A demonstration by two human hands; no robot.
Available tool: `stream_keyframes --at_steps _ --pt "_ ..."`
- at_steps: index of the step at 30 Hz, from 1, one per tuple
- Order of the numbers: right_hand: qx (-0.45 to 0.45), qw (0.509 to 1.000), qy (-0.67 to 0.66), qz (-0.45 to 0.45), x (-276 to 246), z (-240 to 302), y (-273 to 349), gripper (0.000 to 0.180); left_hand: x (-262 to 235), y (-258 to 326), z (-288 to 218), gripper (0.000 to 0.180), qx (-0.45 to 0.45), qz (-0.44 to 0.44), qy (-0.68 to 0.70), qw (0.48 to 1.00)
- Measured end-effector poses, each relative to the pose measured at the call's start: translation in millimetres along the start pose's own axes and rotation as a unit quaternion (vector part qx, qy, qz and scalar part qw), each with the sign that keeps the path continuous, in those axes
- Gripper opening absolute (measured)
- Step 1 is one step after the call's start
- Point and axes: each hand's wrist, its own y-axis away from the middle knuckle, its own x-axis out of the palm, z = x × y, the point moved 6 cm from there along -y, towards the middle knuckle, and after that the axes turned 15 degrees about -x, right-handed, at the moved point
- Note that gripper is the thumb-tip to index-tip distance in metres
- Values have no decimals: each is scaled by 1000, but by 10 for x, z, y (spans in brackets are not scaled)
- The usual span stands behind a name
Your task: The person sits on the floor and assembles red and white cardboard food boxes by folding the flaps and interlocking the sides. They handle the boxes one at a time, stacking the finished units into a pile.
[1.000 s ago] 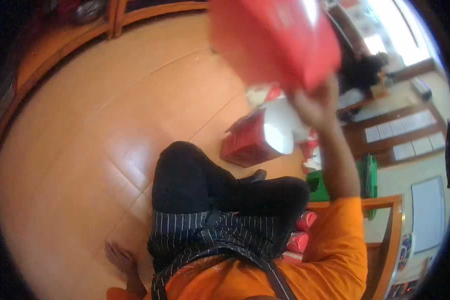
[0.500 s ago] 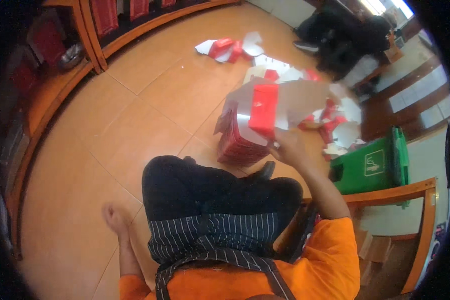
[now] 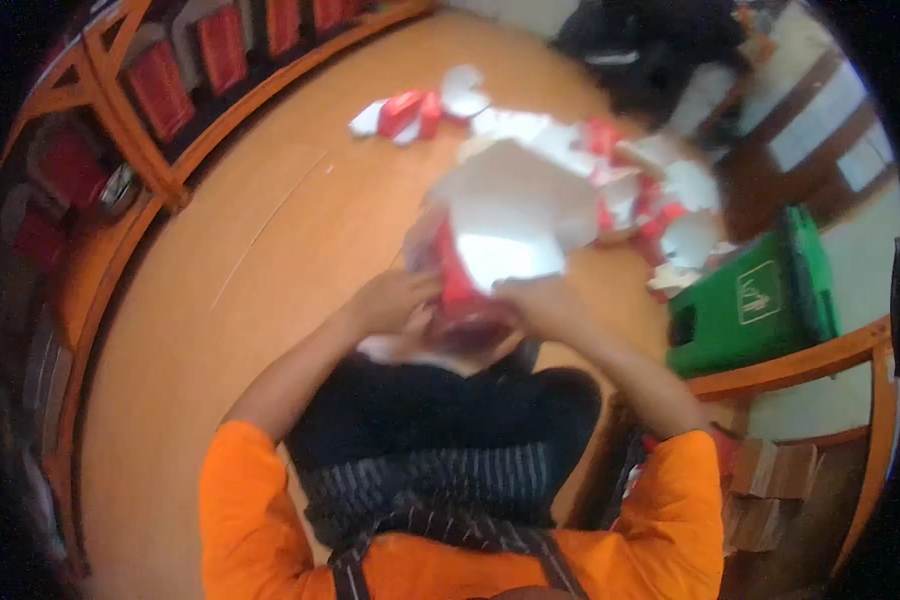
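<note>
A cardboard box [image 3: 470,325], red outside with pale inner faces, stands on the floor just in front of my crossed legs and is smeared by motion. A wide grey flap [image 3: 520,180] stands up at its far side, and a shiny white panel [image 3: 510,262] shows nearer to me. My left hand [image 3: 400,302] grips the box's left side, its fingers bent and partly blurred. On the right, my right hand [image 3: 535,305] is closed at the near edge of the white panel. What lies inside the box is hidden.
Torn red and white cardboard pieces [image 3: 685,185] are strewn beyond the box. A green bin [image 3: 745,295] stands at right, above a wooden shelf frame [image 3: 800,360]. Wooden shelving [image 3: 170,185] with red items runs along the left. A person in dark clothes [image 3: 660,50] is at the far right.
My left hand has come up from the floor at the left to the box. My right hand has moved slightly left and nearer. The box is nearer to me, and the view has shifted.
</note>
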Motion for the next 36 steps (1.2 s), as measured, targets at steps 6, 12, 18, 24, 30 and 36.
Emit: stream_keyframes --at_steps 6,12,18,24,30,36 --pt "42 996 -23 79 61 -115 153 18 44 -10 -241 24 0 -53 160 986" --pt "-60 998 27 -15 -45 119 138 23 104 -5 -323 20 2 -117 142 983" --pt "-21 997 -3 -76 53 382 88 29 135 99 -523 19 55 -133 79 986" --pt "31 997 17 -67 111 449 51 27 263 160 -401 16 78 -138 80 984" --pt "78 995 -59 7 154 372 11 32 346 176 -425 17 106 -135 41 984" --pt "123 980 -132 -81 6 229 -387 40 346 189 -521 14 99 -104 -18 989"
